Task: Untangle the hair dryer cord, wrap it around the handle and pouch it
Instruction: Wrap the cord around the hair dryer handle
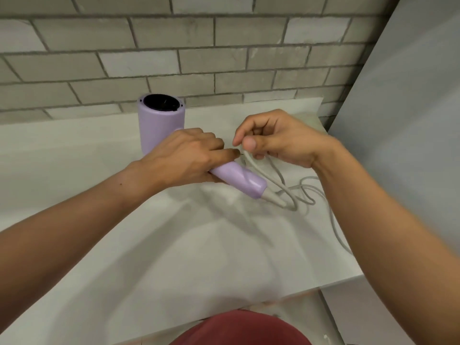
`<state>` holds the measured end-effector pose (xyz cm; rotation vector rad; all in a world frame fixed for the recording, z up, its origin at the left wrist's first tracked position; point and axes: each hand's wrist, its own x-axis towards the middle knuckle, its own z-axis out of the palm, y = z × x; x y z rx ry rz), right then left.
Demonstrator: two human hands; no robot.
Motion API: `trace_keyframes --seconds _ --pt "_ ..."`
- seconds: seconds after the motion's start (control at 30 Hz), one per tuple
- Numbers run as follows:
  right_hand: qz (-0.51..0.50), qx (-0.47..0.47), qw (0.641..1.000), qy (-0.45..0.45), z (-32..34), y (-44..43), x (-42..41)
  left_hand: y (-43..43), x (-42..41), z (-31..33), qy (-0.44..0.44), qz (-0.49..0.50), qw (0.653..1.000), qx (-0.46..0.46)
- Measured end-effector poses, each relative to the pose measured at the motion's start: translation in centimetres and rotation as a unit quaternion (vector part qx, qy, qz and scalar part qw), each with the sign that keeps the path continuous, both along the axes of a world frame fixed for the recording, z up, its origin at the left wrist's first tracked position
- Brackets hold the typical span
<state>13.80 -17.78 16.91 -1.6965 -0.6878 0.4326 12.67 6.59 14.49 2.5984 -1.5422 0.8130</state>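
A: Dryer where?

B: On the table [174,245], nr the tiled wall [224,58]. Lilac hair dryer [160,125] standing on its barrel, open end up; handle [239,179] slanting down-right, twd the viewer.

A: Hands?

B: Left hand [184,158] curled round the handle's upper part, gripping it. Right hand [276,140] just beside, on the right; fingers [249,143] pinching a strand of cord [288,192], thumb vs forefinger, the others bent loosely.

A: Cord lie?

B: Leaves the handle's free end, loops messily on the table right of it, then trails off under the right forearm.

A: Next move hinges on?

B: Prob. the wrap axis: handle's long axis upper-left to lower-right, pinched strand lying across it, right hand nearer the slack. No pouch in view.
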Motion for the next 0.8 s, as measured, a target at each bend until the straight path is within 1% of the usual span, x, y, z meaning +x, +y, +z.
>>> trace_keyframes --seconds 0.1,0.2,0.3,0.43,0.53,0.67,0.8 --pt "-0.033 -0.015 0.999 0.01 -1.2 0.2 0.4 -0.2 -0.3 0.6 -0.014 0.007 1.0 -0.017" --pt "-0.085 -0.004 0.996 0.024 -2.3 -0.4 0.7 0.0 -0.3 0.4 -0.017 0.019 1.0 -0.019" --pt "-0.138 0.0 0.99 0.018 -3.2 -0.9 0.9 0.1 0.0 -0.1 -0.031 0.026 0.999 -0.019" --pt "-0.171 0.027 0.984 0.035 -4.0 -1.5 0.8 -0.2 0.4 -0.5 -0.061 0.03 0.998 -0.016" --pt "-0.201 0.054 0.977 0.053 -4.7 -2.0 1.0 -0.5 0.7 -0.4 -0.079 0.041 0.996 0.006" --pt "-0.212 0.085 0.97 0.084 -5.3 -2.7 0.8 -1.3 0.7 -0.1 -0.054 0.07 0.996 0.02" --pt "-0.251 0.08 0.964 0.041 -5.1 -3.8 0.9 -2.6 0.8 -0.4 -0.024 0.056 0.998 0.014"
